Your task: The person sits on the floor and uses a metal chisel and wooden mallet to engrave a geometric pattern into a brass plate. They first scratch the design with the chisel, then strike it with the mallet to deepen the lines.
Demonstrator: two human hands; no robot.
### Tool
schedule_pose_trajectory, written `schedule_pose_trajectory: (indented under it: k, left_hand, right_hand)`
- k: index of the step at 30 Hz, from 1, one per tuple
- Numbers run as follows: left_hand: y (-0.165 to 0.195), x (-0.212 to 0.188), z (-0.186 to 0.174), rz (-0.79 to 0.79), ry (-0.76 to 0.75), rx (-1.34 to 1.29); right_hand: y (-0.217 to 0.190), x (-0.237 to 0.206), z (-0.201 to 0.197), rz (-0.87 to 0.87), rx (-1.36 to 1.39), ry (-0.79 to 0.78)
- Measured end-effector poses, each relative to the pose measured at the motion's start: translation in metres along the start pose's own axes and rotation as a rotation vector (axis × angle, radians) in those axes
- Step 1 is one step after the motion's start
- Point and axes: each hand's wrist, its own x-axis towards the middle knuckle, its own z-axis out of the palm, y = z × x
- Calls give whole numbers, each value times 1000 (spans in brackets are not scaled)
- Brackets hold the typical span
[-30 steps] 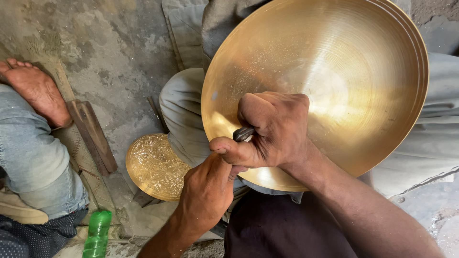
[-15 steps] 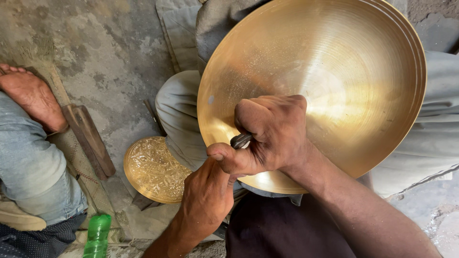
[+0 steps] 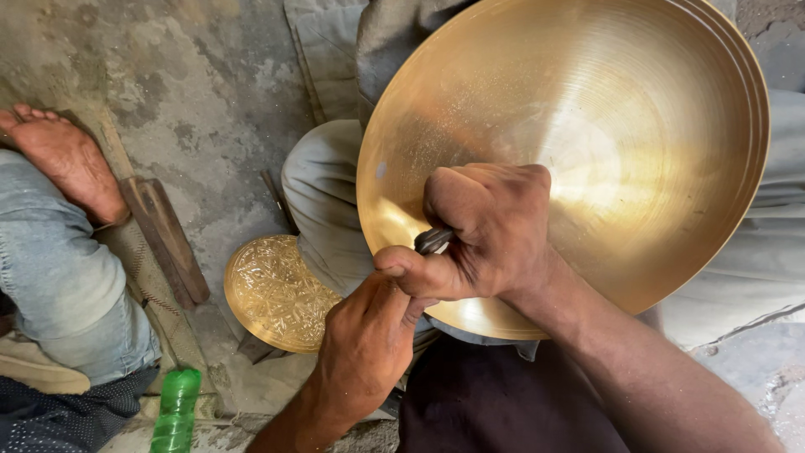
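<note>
One green bottle, the only package I can see.
A translucent green plastic bottle (image 3: 175, 411) lies on the concrete floor (image 3: 168, 92) at the lower left, just beside the denim-clad leg (image 3: 63, 285) of the person next to me; no labels, signs or screens show.

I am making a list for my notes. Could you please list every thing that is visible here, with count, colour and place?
large smooth brass dish: 1, golden, upper right, resting on the lap
small engraved brass plate: 1, golden, on the floor, centre left
dark metal tool: 1, blackish, in the right fist
flat wooden piece: 1, brown, floor left
green plastic bottle: 1, bottom left
other person's bare foot: 1, far left
concrete floor: grey
left hand: 1, beneath the fist
right hand: 1, against the dish
</note>
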Motion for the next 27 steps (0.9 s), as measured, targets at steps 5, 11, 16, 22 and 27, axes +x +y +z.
schedule_pose_trajectory:
  k: [5,11,16,22,27]
  left_hand:
    - [7,18,-14,173,231,108]
    - [15,46,-33,198,269,221]
    - [34,48,-42,339,242,327]
    - [59,51,-44,468,363,348]
    - [28,17,-48,116,825,207]
  right_hand:
    - [7,-14,0,40,18,117]
    - [-17,2,-22,165,52,190]
    - [-68,23,-109,69,-316,-173]
    - [-112,19,-115,-89,-1131,-898]
    - [-127,53,-91,313,-1054,-929]
